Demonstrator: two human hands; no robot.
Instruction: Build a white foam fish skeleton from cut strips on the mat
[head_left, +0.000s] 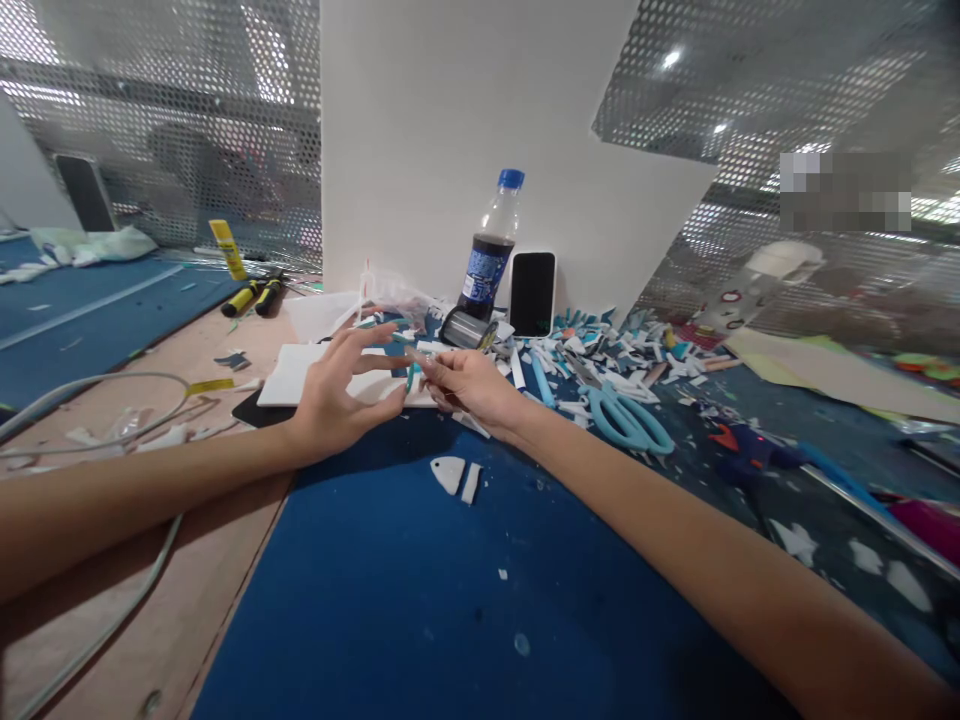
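In the head view my right hand [469, 385] pinches a small teal piece [413, 376], perhaps foam, between its fingertips. My left hand [337, 385] is beside it, with thumb and fingers apart around a gap facing the piece. Whether a left fingertip touches it, I cannot tell. Behind both hands lies a white foam sheet [281, 378], partly covered by my left hand. Closer to me, a white rounded piece with a small dark hole [448, 474] and a short white strip [471, 483] rest side by side on the blue mat [450, 600].
A cola bottle [486, 265] leans near a phone-like device [532, 294]. White and teal scraps [622, 350] are heaped to the right, with light-blue scissors [630, 418] in front. A glue gun [754, 448] lies farther right. Yellow-black tools [253, 296] and a cable [161, 560] lie left.
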